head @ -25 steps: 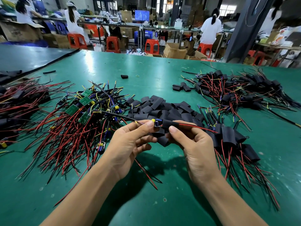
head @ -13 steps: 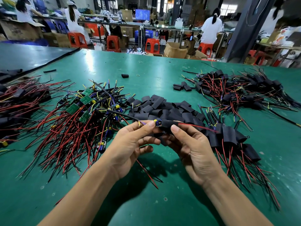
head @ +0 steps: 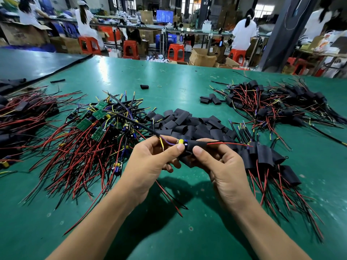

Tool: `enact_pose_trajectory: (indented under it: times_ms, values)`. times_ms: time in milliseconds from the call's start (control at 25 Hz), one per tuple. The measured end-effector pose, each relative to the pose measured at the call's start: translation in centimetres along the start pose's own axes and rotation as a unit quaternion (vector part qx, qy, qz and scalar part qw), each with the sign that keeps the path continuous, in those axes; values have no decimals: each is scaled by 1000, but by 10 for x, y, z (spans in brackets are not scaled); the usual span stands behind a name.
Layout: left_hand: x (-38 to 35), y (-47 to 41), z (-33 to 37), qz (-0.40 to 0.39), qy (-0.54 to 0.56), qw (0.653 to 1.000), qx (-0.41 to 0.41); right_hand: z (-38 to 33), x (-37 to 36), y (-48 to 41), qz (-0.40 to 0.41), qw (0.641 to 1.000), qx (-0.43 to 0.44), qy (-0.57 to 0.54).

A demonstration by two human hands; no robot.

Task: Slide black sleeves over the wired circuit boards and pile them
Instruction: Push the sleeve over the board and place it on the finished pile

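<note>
The left hand is pinching the exposed yellow-and-blue end of a wired circuit board while the right hand, almost touching it, is gripping the black tubular sleeve around that board, just in front of the heap of loose black sleeves.

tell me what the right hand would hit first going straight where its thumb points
Probably the left hand, which pinches the wired circuit board: the right hand, pinching the black sleeve, aims its thumb up-left at the left thumb close by. Depth is unclear from one view.
</note>
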State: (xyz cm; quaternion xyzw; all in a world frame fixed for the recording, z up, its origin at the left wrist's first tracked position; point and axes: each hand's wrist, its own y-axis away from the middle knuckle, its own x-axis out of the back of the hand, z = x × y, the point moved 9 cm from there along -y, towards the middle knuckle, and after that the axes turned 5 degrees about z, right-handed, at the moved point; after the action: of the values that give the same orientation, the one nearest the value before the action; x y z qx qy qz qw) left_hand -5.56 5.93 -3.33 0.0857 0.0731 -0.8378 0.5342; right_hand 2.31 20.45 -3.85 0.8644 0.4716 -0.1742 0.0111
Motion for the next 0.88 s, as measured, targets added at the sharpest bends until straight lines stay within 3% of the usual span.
enact_pose_trajectory:
  times_ms: [160,400,680,880]
  values:
    - [-1,0,0,-14,3,1000,4,-7,0,2,7,999,27,27]
    - [-10,1,-6,-53,54,996,42,3,-2,2,32,999,-13,-37]
    - [-2,0,0,-6,3,1000,-10,1,-1,4,26,1000,8,-7]
    - [-2,2,4,-17,-22,999,-31,2,-6,3,7,1000,3,-8]
